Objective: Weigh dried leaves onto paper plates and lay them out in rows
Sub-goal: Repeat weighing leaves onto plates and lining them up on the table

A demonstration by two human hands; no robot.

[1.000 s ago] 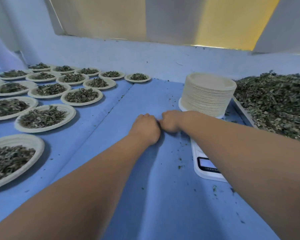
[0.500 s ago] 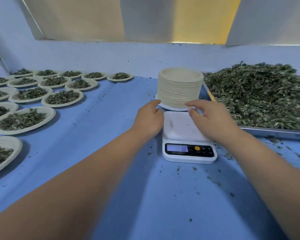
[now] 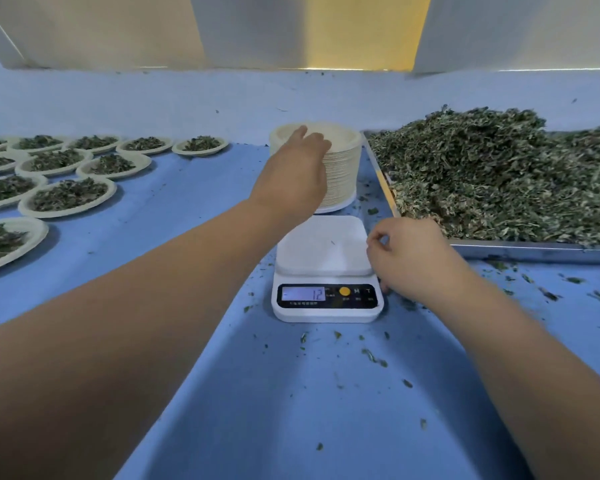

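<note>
nearest you: digital kitchen scale (image 3: 327, 271), platform bare, display reading 12. your right hand (image 3: 409, 258) beside its right edge, fingers loosely curled, gripping nothing. your left hand (image 3: 293, 178) spread over the paper plate stack (image 3: 343, 168) just behind the scale. right: metal tray (image 3: 534, 250) heaped with dried leaves (image 3: 499, 174). far left: filled paper plates (image 3: 68, 197) in rows on the blue table cover (image 3: 291, 393).

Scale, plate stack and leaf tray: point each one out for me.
scale (image 3: 324, 245), head view, bare weighing platform.
plate stack (image 3: 343, 168), head view, right side wall.
leaf tray (image 3: 534, 252), head view, front metal rim.
</note>
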